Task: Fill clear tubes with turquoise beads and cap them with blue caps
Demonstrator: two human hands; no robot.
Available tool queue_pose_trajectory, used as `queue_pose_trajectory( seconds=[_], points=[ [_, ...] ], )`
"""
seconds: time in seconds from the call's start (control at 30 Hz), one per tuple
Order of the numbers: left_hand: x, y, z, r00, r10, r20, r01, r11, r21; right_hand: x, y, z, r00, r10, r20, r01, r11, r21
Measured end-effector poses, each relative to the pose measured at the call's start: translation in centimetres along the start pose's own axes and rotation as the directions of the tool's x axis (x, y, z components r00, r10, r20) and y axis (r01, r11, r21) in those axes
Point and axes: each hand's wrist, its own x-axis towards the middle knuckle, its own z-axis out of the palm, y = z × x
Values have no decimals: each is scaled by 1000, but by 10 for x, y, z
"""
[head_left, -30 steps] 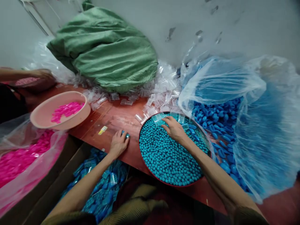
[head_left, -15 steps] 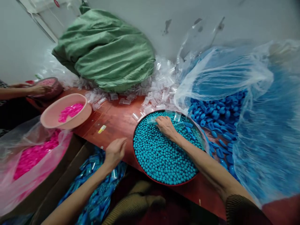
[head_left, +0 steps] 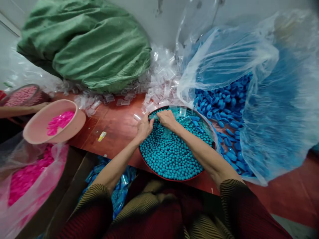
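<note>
A round tub with a dark red rim [head_left: 171,179] is filled with small turquoise beads [head_left: 171,156]. Over its far left edge my two hands meet. My right hand [head_left: 167,119] is closed on a small clear plastic container [head_left: 155,117], which lies low against the beads. The fingers and thumb of my left hand [head_left: 145,127] close about the container's other end. Beside my right hand, several clear containers [head_left: 182,111] and blue plastic caps [head_left: 196,123] rest on the beads.
Loose clear containers [head_left: 164,89] heap up behind the tub, beside a big green sack [head_left: 99,49]. On the right, a translucent bag [head_left: 269,132] spills blue caps [head_left: 224,103]. A pink bowl [head_left: 32,132] and another person's arm [head_left: 20,111] are at the left. Below sits a cardboard box [head_left: 72,172].
My left hand has come up and right from the table's front edge to meet my right hand at the tub. My right hand stays over the beads. The view has shifted.
</note>
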Motion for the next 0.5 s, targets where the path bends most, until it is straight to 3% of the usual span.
queue_pose_trajectory(
  seconds=[0.07,0.17,0.27,0.37,0.5],
  points=[
    [-3,8,1,996,-84,25,87,958,-274,-13,-4,0,998,45,-45,-43,997,62],
    [-11,27,5,983,-68,170,168,707,-687,-36,-17,-3,987,135,-87,-111,965,237],
    [-23,44,9,979,-63,195,198,541,-818,-52,-32,-2,973,218,-77,-154,860,487],
    [-34,51,9,950,-136,280,311,474,-824,-62,-40,4,972,226,-65,-99,644,759],
    [-42,47,4,858,-161,487,509,384,-770,-79,-46,12,969,235,76,-143,284,948]
  ],
)
